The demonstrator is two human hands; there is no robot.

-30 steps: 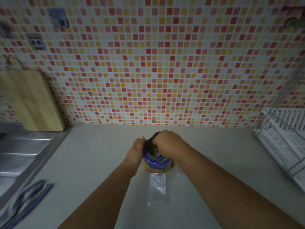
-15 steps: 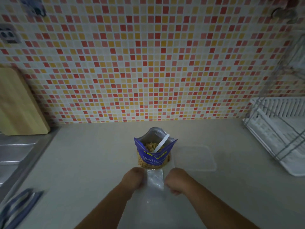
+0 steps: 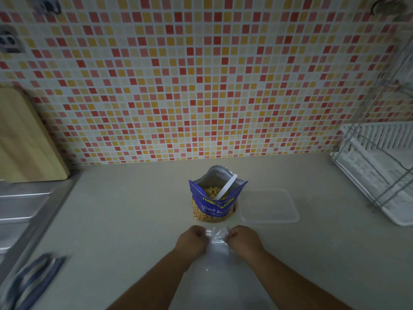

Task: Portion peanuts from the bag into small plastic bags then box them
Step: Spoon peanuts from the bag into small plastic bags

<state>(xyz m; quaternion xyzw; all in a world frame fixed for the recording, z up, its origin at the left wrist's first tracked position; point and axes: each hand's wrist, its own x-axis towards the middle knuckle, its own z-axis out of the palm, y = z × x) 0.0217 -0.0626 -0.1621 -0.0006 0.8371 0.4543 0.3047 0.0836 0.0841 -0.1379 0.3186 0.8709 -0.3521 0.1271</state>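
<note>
A blue peanut bag [image 3: 214, 204] stands upright and open on the counter, with peanuts and a white spoon handle [image 3: 226, 186] showing inside. Just in front of it lies a small clear plastic bag [image 3: 216, 242]. My left hand [image 3: 193, 239] pinches its top edge on the left. My right hand [image 3: 243, 239] pinches the same edge on the right. Both fists are closed on the plastic, a little short of the peanut bag. A clear plastic box [image 3: 270, 205] sits right of the peanut bag.
A white dish rack [image 3: 377, 171] with a wire frame fills the right side. A wooden cutting board [image 3: 24, 139] leans on the tiled wall at left, above a steel sink [image 3: 20, 211]. A blue striped cloth [image 3: 31, 285] lies at the lower left.
Both hands left the top of the peanut bag and came back toward me onto the small plastic bag. They now grip its top edge, which is slightly bunched.
</note>
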